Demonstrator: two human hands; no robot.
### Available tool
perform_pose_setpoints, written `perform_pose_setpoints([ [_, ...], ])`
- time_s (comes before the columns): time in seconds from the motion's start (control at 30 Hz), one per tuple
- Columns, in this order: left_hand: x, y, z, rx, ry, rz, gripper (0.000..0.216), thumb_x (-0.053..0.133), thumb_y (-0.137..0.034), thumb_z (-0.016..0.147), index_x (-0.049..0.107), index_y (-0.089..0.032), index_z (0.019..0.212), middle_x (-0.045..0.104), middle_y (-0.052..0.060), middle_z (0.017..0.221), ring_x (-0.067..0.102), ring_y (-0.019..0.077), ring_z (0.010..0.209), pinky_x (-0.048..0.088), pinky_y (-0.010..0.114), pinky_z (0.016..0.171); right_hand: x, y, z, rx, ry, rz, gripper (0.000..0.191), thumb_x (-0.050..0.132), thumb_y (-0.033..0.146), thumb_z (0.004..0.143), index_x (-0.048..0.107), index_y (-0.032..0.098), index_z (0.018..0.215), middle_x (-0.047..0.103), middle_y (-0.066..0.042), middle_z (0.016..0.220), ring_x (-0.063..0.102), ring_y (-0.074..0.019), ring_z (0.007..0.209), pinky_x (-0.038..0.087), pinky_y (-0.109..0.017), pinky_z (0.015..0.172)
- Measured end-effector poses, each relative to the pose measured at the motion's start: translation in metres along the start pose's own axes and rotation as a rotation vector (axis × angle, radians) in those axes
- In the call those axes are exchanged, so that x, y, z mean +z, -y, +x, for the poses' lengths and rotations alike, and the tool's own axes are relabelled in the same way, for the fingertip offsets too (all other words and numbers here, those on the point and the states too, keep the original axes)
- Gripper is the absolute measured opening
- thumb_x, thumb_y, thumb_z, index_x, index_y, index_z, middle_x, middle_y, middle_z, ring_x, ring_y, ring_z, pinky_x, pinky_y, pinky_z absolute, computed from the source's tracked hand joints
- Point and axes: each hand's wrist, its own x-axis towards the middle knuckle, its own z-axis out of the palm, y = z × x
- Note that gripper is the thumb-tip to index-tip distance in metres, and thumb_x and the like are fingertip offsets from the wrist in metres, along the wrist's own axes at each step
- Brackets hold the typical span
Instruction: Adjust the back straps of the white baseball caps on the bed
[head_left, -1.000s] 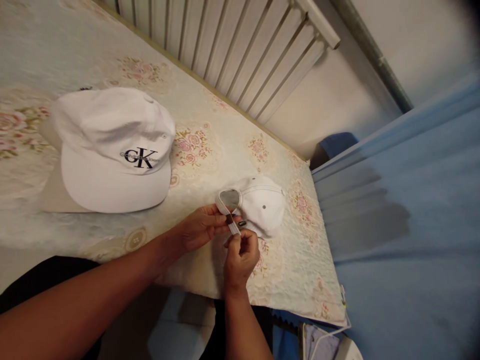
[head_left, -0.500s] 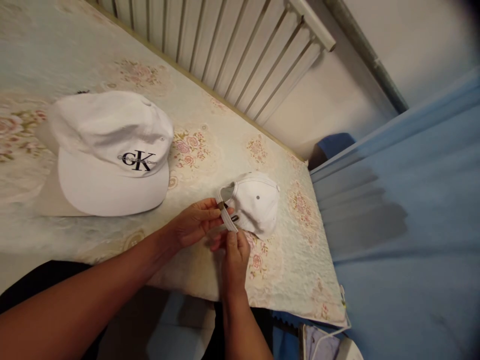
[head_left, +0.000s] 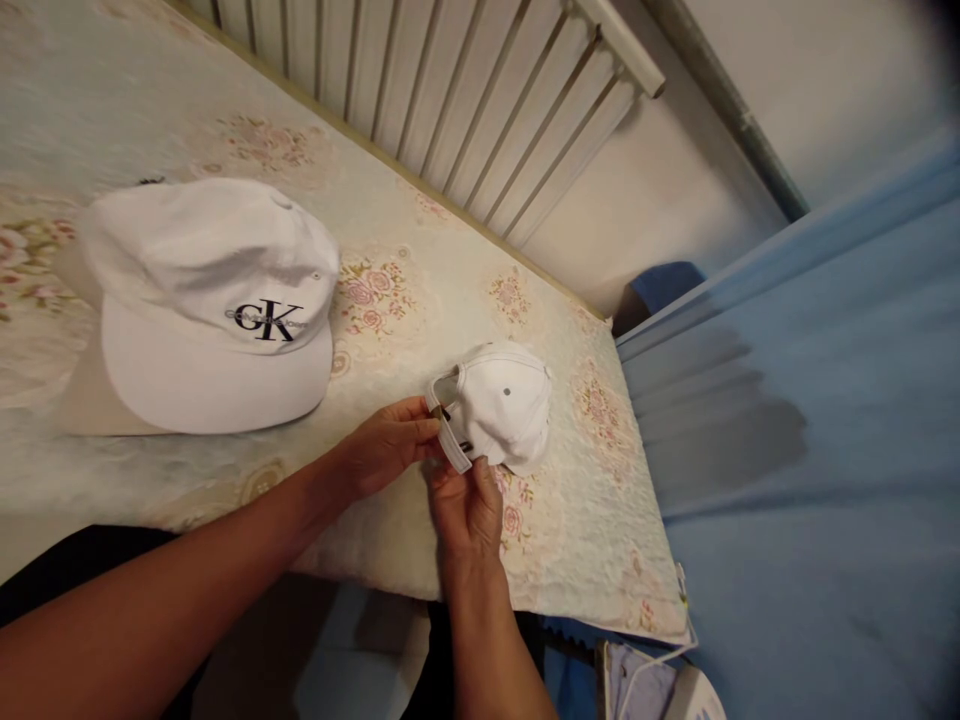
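Observation:
A small white baseball cap point(head_left: 506, 400) lies on the flowered cover with its back opening and adjuster strap point(head_left: 454, 447) towards me. My left hand point(head_left: 394, 440) is closed, pinching the strap by its buckle between thumb and fingers. Just below the strap's loose end, my right hand point(head_left: 471, 505) is closed at the cap's lower back edge, thumb up; some of its fingertips are hidden under the strap and cap. To the left rests a larger-looking white cap point(head_left: 217, 290) with black lettering on its front, its brim facing me. Neither hand touches it.
The padded floral cover point(head_left: 420, 330) spreads over the table. Behind its far edge stands a white slatted radiator point(head_left: 420, 90). A blue curtain point(head_left: 795, 440) hangs along the right side. Beneath the near right corner are a white cable and other items.
My right hand has let go of the strap's end and shifted to the cap's edge, its palm turned more upward. The strap's end now shows free. My left hand keeps its pinch.

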Motion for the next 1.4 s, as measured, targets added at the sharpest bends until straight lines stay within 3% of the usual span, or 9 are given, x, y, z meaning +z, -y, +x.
perform_pose_setpoints([
  [0.2, 0.004, -0.002, -0.002, -0.019, 0.027, 0.026, 0.020, 0.071, -0.022, 0.076, 0.068, -0.013, 0.094, 0.069, 0.005, 0.086, 0.063, 0.0155, 0.077, 0.048, 0.028, 0.075, 0.003, 0.002, -0.001, -0.001, -0.006, 0.020, 0.043, 0.074, 0.026, 0.072, 0.062, 0.022, 0.112, 0.066, -0.006, 0.121, 0.064, -0.0160, 0.099, 0.054, -0.026, 0.072],
  [0.53, 0.011, -0.003, -0.006, 0.027, -0.004, 0.121, 0.011, 0.064, -0.018, 0.080, 0.069, -0.013, 0.088, 0.069, 0.002, 0.082, 0.059, 0.0149, 0.075, 0.043, 0.027, 0.072, 0.001, 0.001, -0.001, -0.048, 0.017, -0.088, 0.053, 0.073, 0.045, 0.071, 0.060, 0.022, 0.116, 0.062, -0.010, 0.125, 0.062, -0.0212, 0.101, 0.054, -0.034, 0.073],
  [0.63, 0.011, -0.001, -0.004, 0.047, -0.038, 0.151, 0.007, 0.067, -0.018, 0.075, 0.068, -0.013, 0.080, 0.066, 0.001, 0.073, 0.056, 0.0125, 0.066, 0.041, 0.025, 0.064, 0.004, 0.002, -0.002, -0.049, 0.025, -0.125, 0.050, 0.076, 0.039, 0.068, 0.061, 0.022, 0.113, 0.063, -0.009, 0.123, 0.063, -0.0207, 0.095, 0.055, -0.034, 0.072],
  [0.83, 0.012, 0.002, -0.004, 0.028, -0.055, 0.198, 0.002, 0.065, -0.014, 0.073, 0.065, -0.015, 0.075, 0.063, 0.000, 0.066, 0.055, 0.0121, 0.061, 0.039, 0.025, 0.060, 0.006, 0.000, -0.006, -0.096, 0.023, -0.168, 0.034, 0.074, 0.016, 0.064, 0.067, 0.020, 0.097, 0.070, -0.003, 0.087, 0.062, -0.0160, 0.074, 0.056, -0.037, 0.075],
  [1.1, 0.022, -0.003, -0.010, 0.024, -0.003, 0.171, 0.002, 0.064, -0.015, 0.074, 0.065, -0.015, 0.073, 0.063, 0.000, 0.064, 0.053, 0.0125, 0.060, 0.038, 0.028, 0.061, 0.006, -0.002, -0.006, -0.121, 0.063, -0.119, 0.019, 0.073, 0.019, 0.068, 0.066, 0.021, 0.085, 0.065, 0.000, 0.072, 0.058, -0.0150, 0.068, 0.055, -0.037, 0.074],
  [1.4, 0.018, 0.002, -0.008, 0.027, 0.016, 0.149, 0.005, 0.065, -0.015, 0.072, 0.061, -0.013, 0.075, 0.063, -0.001, 0.063, 0.055, 0.0118, 0.058, 0.040, 0.027, 0.060, 0.009, 0.001, -0.006, -0.081, 0.035, -0.052, 0.034, 0.076, 0.016, 0.063, 0.066, 0.020, 0.095, 0.068, -0.001, 0.086, 0.056, -0.0115, 0.067, 0.052, -0.029, 0.065],
])
